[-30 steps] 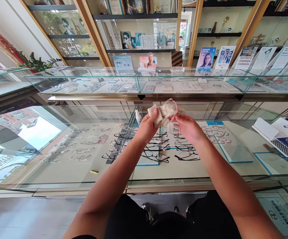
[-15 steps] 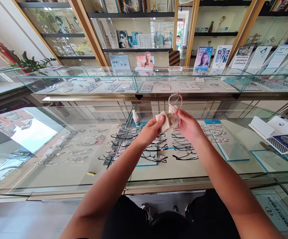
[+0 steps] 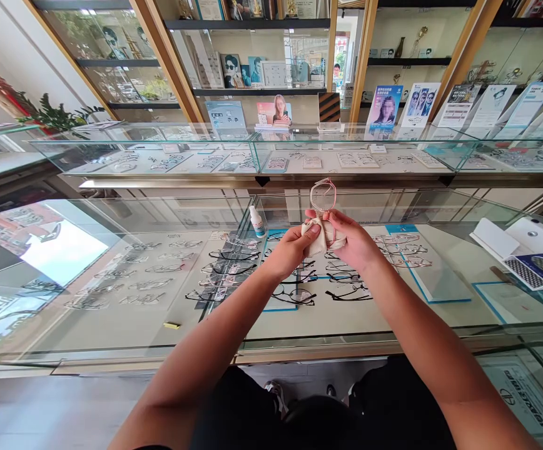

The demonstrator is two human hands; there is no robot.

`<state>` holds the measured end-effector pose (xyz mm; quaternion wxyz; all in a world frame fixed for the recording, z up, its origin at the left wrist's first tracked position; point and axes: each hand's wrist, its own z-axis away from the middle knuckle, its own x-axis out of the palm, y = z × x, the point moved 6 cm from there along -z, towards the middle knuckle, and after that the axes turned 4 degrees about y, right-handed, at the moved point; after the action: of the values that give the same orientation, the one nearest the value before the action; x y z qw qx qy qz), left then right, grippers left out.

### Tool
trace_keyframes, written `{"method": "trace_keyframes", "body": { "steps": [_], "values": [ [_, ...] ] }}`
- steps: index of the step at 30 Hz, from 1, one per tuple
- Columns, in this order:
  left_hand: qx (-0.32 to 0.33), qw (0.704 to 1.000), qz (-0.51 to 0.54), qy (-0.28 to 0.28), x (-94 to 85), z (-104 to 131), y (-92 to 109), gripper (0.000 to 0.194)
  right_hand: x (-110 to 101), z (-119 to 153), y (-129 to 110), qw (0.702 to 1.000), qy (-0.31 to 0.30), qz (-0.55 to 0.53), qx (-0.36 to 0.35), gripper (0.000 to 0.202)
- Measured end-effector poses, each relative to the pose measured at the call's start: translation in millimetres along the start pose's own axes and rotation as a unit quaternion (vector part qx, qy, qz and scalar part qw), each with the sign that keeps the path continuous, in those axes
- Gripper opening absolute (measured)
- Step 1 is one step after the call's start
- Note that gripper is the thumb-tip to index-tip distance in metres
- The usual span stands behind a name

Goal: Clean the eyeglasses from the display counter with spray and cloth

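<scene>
Above the glass counter, a pair of pink-rimmed eyeglasses (image 3: 335, 190) is held on end, one lens up and the other lower down, mostly covered by a cream cloth (image 3: 317, 245). My left hand (image 3: 294, 249) is closed on the cloth, its thumb pressing it against the lower lens. Fingers of my right hand (image 3: 353, 240) grip the eyeglasses near the bridge and the lower rim. Part of the cloth shows between the two hands. Behind my left hand stands a small white spray bottle (image 3: 256, 221) with a blue label.
Several rows of eyeglass frames (image 3: 294, 295) lie in the glass display counter (image 3: 318, 347) below my hands. An open white box (image 3: 529, 244) sits at the right. A small yellow object (image 3: 172, 325) lies at the left. Farther back runs another glass case (image 3: 168, 149).
The eyeglasses and both hands have shifted slightly left and down. The cloth now spreads over more of the lower lens, and my hands are closer together.
</scene>
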<state>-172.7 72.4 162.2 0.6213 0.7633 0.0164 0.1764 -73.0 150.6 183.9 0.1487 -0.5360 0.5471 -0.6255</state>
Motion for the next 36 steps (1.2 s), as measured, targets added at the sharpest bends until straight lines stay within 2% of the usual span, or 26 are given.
{"method": "trace_keyframes", "body": {
  "steps": [7,20,25,36],
  "values": [
    [0.012,0.999,-0.040,-0.019,5.1,4.2,4.3,0.050,-0.6,-0.5,2.1,1.000,0.011,0.005,-0.009,0.038],
    [0.019,0.999,-0.015,0.041,9.4,4.6,0.0,0.060,-5.3,-2.0,8.9,0.999,0.045,0.001,-0.009,0.038],
    [0.022,0.998,-0.029,0.057,9.7,5.4,0.4,0.062,-4.9,-2.4,11.7,0.999,0.035,-0.009,-0.007,0.031],
    [0.049,0.997,-0.048,0.033,13.7,7.2,8.8,0.059,-5.3,-3.7,13.6,0.998,0.025,-0.049,-0.008,0.028]
  ]
}}
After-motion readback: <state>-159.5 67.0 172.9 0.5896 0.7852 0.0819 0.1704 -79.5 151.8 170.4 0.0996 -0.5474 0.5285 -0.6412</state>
